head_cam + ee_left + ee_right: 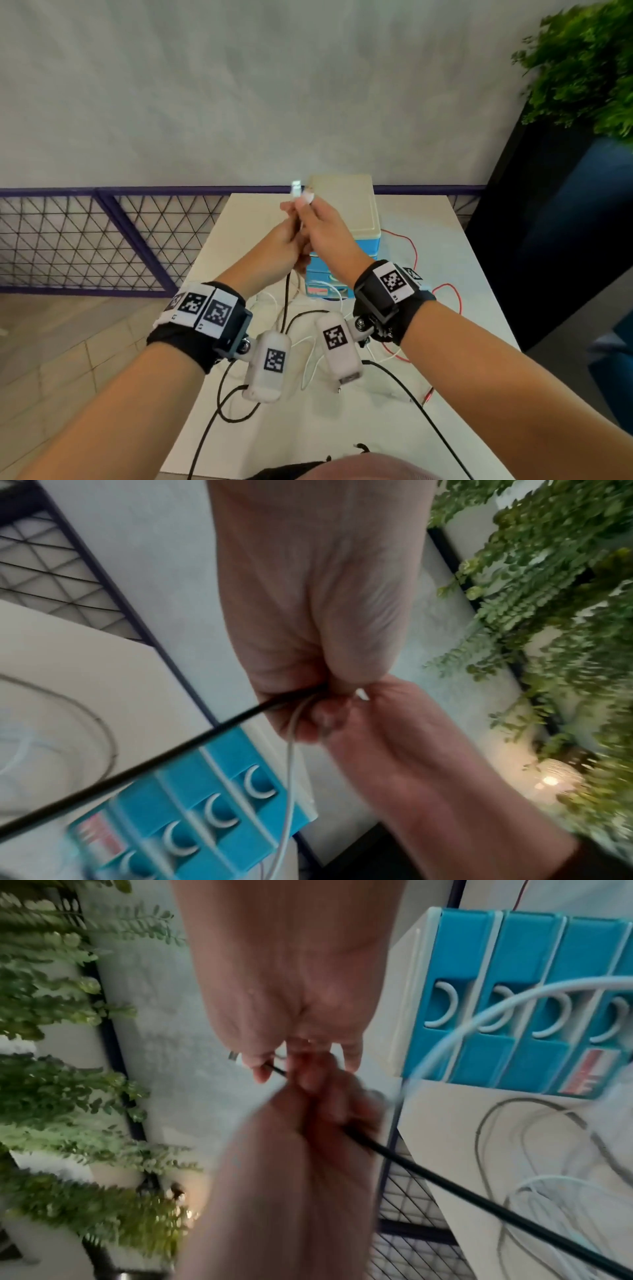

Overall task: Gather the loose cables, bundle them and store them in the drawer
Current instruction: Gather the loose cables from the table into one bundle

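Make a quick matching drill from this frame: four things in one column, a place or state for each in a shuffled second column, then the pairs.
Things:
1. white cable plug
2. black cable
3. red cable
4. drawer unit

Places or states:
A. lies loose on the table, right of the drawers
B. stands on the table, drawers shut
C. pinched in the right hand, sticking up
D. runs out of the left hand down to the table

Pairs: 1-C, 2-D, 3-A, 4-B
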Demonstrator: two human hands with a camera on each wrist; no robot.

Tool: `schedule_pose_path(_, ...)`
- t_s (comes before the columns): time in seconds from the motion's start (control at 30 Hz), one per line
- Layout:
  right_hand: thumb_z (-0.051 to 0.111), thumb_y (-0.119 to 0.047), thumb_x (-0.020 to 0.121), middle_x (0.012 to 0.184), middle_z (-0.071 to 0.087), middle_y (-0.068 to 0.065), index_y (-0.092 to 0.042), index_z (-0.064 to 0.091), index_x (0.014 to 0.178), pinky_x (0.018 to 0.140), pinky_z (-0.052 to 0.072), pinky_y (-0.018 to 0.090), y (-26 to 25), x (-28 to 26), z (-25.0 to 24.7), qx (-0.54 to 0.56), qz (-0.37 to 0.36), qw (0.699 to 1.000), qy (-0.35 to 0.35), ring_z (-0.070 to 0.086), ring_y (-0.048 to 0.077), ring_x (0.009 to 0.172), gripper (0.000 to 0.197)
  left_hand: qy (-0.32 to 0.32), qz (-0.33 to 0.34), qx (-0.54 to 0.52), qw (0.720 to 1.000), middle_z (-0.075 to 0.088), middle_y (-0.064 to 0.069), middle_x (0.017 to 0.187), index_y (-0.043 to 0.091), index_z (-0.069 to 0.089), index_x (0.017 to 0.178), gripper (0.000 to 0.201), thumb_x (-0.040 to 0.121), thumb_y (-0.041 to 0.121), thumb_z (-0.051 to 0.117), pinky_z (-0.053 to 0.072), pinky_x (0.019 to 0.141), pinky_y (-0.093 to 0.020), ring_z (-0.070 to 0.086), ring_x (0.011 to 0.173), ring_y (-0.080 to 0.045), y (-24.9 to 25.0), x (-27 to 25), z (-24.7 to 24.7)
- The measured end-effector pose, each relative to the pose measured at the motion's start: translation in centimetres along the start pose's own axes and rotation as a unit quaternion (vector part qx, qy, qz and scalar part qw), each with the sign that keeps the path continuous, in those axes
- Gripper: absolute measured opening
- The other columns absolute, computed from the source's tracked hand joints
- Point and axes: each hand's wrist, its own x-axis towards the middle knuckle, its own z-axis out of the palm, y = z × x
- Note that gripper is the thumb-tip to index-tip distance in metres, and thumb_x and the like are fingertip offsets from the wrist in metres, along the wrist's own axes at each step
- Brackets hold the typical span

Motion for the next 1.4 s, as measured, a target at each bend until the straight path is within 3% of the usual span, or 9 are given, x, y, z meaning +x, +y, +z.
schedule_pose_path(0.07, 0.035, -0.027, 0.105, 0.101, 0.072, 0.009, -0.013, 0.058, 0.096, 0.079, 0.051, 0.032, -0.6, 0.4, -1.0, 0.078, 0.0, 0.997, 0.023, 0.066, 0.009, 0.081, 0.029, -0.038, -0.041, -0.064, 0.996, 0.043, 0.001, 0.063, 0.006, 0.046, 0.098, 0.021, 0.102, 0.024, 0.035, 0.047, 0.063, -0.028, 0.046, 0.057, -0.016, -1.0, -0.6, 0.2)
schedule_pose_path(0.2, 0.03, -0.024, 0.106, 0.05, 0.041, -0.008, -0.017, 0.041, 0.08, 0.039, 0.036, 0.018, -3.1, 2.1, -4.7, 0.253, -0.008, 0.959, 0.127, 0.038, 0.007, 0.036, 0.029, -0.195, -0.111, 0.185, 0.957, 0.064, 0.005, 0.068, 0.022, 0.057, 0.079, 0.025, 0.097, 0.034, 0.047, 0.047, 0.074, -0.024, 0.057, 0.063, -0.005, -7.2, -3.1, 1.0)
schedule_pose_path(0.43, 0.034, -0.023, 0.103, 0.055, 0.036, -0.007, -0.022, 0.047, 0.078, 0.046, 0.028, 0.024, -3.4, 2.9, -10.4, 0.011, -0.16, 0.953, 0.258, 0.031, 0.003, 0.043, 0.028, -0.359, -0.248, 0.221, 0.872, 0.074, -0.001, 0.081, 0.016, 0.066, 0.082, 0.029, 0.096, 0.029, 0.044, 0.044, 0.081, -0.013, 0.068, 0.086, -0.007, -13.8, -8.5, 1.7)
schedule_pose_path(0.6, 0.037, -0.028, 0.103, 0.058, 0.041, -0.009, -0.02, 0.053, 0.089, 0.054, 0.032, 0.031, 0.5, 1.5, -9.2, -0.204, -0.127, 0.955, 0.173, 0.036, 0.007, 0.05, 0.023, -0.184, -0.227, 0.105, 0.951, 0.042, 0.005, 0.057, 0.012, 0.048, 0.088, 0.023, 0.101, 0.028, 0.039, 0.044, 0.047, -0.017, 0.047, 0.042, -0.006, -6.4, -3.7, -0.9)
schedule_pose_path(0.9, 0.038, -0.026, 0.103, 0.058, 0.045, -0.008, -0.015, 0.057, 0.098, 0.056, 0.035, 0.033, 2.3, 0.5, -10.4, -0.274, -0.121, 0.944, 0.143, 0.043, 0.011, 0.051, 0.023, 0.043, -0.063, -0.331, 0.941, 0.043, 0.005, 0.053, 0.01, 0.053, 0.092, 0.03, 0.103, 0.026, 0.031, 0.06, 0.077, -0.035, 0.048, 0.049, -0.01, 7.2, 2.2, -6.3)
schedule_pose_path(1.03, 0.037, -0.028, 0.103, 0.06, 0.046, -0.009, -0.014, 0.057, 0.1, 0.058, 0.037, 0.034, 2.2, 0.4, -11.0, -0.271, -0.117, 0.944, 0.145, 0.044, 0.012, 0.053, 0.025, 0.048, -0.039, -0.23, 0.971, 0.048, 0.004, 0.055, 0.014, 0.053, 0.082, 0.035, 0.102, 0.034, 0.033, 0.058, 0.082, -0.036, 0.056, 0.056, -0.011, 8.0, 2.0, -6.3)
schedule_pose_path(1.1, 0.037, -0.029, 0.103, 0.062, 0.048, -0.009, -0.015, 0.057, 0.1, 0.059, 0.039, 0.035, 2.4, 0.4, -11.2, -0.272, -0.113, 0.945, 0.145, 0.045, 0.012, 0.055, 0.025, 0.059, -0.015, 0.036, 0.997, 0.057, 0.005, 0.063, 0.018, 0.058, 0.075, 0.04, 0.101, 0.039, 0.035, 0.049, 0.076, -0.028, 0.058, 0.063, -0.011, 6.7, 2.1, -6.7)
schedule_pose_path(1.2, 0.037, -0.029, 0.103, 0.062, 0.049, -0.009, -0.017, 0.056, 0.097, 0.059, 0.039, 0.035, 2.7, 0.4, -11.4, -0.28, -0.112, 0.943, 0.143, 0.047, 0.012, 0.056, 0.023, 0.071, -0.018, 0.394, 0.916, 0.052, -0.003, 0.062, 0.009, 0.061, 0.072, 0.042, 0.1, 0.031, 0.04, 0.034, 0.065, -0.028, 0.046, 0.054, -0.017, 4.4, 2.6, -7.8)
schedule_pose_path(1.4, 0.038, -0.027, 0.102, 0.059, 0.045, -0.007, -0.018, 0.055, 0.093, 0.053, 0.035, 0.033, 2.3, 0.3, -11.0, -0.269, -0.12, 0.945, 0.141, 0.042, 0.013, 0.052, 0.021, 0.277, -0.018, 0.333, 0.901, 0.06, -0.007, 0.086, 0.008, 0.058, 0.089, 0.033, 0.101, 0.03, 0.037, 0.044, 0.069, -0.028, 0.063, 0.075, -0.023, 5.4, 3.3, -10.3)
